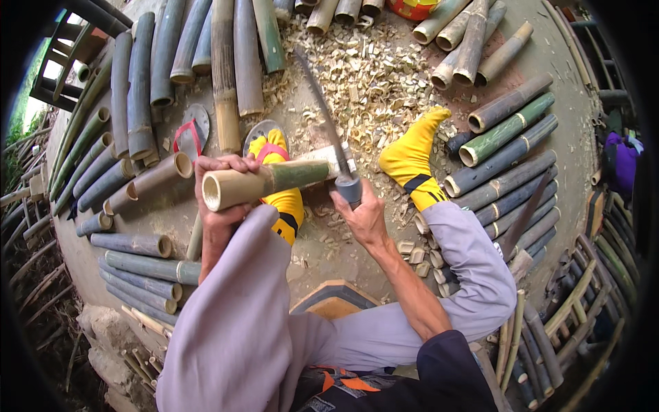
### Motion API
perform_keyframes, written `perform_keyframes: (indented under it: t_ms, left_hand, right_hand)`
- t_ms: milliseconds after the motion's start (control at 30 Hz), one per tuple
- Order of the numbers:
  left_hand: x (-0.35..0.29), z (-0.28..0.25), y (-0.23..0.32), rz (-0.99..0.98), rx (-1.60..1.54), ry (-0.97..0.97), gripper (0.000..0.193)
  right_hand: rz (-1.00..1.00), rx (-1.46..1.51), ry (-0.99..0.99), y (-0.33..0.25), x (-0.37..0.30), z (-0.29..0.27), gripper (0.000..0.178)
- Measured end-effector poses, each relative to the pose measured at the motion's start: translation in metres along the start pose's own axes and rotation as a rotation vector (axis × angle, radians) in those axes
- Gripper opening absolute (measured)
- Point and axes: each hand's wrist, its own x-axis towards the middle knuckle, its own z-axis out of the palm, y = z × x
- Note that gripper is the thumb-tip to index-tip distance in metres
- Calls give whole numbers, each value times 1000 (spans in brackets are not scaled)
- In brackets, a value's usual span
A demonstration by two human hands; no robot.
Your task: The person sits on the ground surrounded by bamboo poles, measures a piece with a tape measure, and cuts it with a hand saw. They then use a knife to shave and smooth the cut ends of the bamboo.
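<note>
My left hand (223,189) is wrapped round a short bamboo tube (296,175), near its open, hollow end. The tube lies across in front of my left shin. Its middle is green, and a pale, stripped patch shows toward the far end. In my right hand (364,218) is the thick grey handle of a long, dark, slightly curved knife (321,103), its blade pointing up and away. The blade crosses in front of the tube's right end; whether it touches the bamboo I cannot tell.
Bamboo tubes lie in rows at left (141,89) and right (504,175). Pale bamboo chips (364,75) cover the ground ahead. My yellow-socked feet (412,154) flank the work area, beside a loose sandal (194,127). A second dark blade (527,216) stands near my right knee.
</note>
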Motion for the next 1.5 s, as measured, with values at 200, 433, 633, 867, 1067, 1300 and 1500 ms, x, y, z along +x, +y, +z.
perform_keyframes:
  t_ms: [200, 433, 633, 867, 1067, 1300, 1500]
  left_hand:
    - [-1, -15, -2, -11, 57, -70, 55]
    - [1, 17, 2, -78, 314, -55, 60]
    - [-1, 8, -3, -47, 219, 83, 54]
    - [-11, 1, -4, -66, 171, 124, 48]
    - [-24, -11, 2, -131, 128, 117, 54]
    - [-17, -14, -9, -96, 44, 63, 60]
    - [-21, -26, -3, -69, 39, -35, 59]
  right_hand:
    - [128, -175, -162, 45, 15, 17, 39]
    - [109, -135, -154, 37, 9, 8, 49]
    - [-203, -38, 117, -11, 2, -12, 39]
    - [168, -152, -85, 51, 12, 6, 37]
    - [-101, -1, 56, -6, 4, -9, 41]
    - [106, -285, -138, 50, 12, 3, 36]
    - [-49, -1, -9, 1, 8, -13, 42]
